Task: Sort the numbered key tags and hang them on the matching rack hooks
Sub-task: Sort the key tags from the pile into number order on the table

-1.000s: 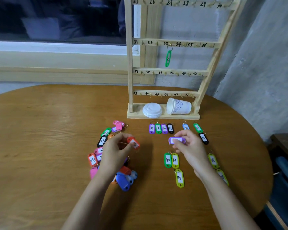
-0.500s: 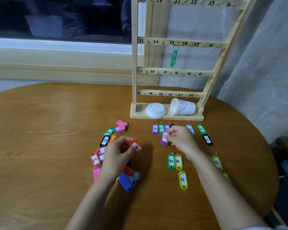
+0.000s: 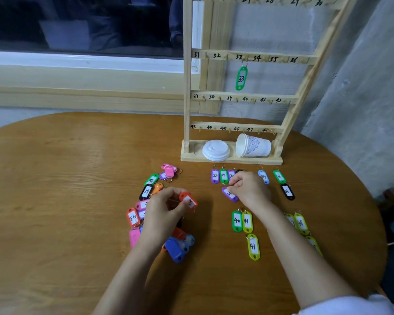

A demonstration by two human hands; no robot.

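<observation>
Right hand [image 3: 248, 189] curled, fingertips pinched on the upper-left end of a purple tag [image 3: 229, 194], which sits low over the table [image 3: 55, 201], just below the sorted row and above the 40/41 pair (touching the wood or not, cannot tell). The tag is an oblong plastic fob with a white label facing up and a handwritten number, too blurred to read. Its long axis runs diagonally, the pinched end up-left and the free end pointing down-right toward the wrist. Left hand [image 3: 164, 212] grips an orange-red tag [image 3: 188, 200] between thumb and curled fingers, above the unsorted pile [image 3: 146, 201]. Its label faces up with the digits partly covered, and its long axis is also diagonal, far end pointing down-right. Sorted row in front of the rack [image 3: 187, 87]: purple 28 [image 3: 215, 176], green 29 [image 3: 223, 176], purple 30 [image 3: 231, 175], all lengthwise toward the rack with rings at the far end. Nearer: green 40 [image 3: 237, 221] and yellow 41 [image 3: 247, 222] side by side and touching. One green 33 tag [image 3: 241, 78] hangs upright on the hook under 33. A paper cup [image 3: 253, 146] on its side and a white lid [image 3: 215, 150] sit on the rack base.
</observation>
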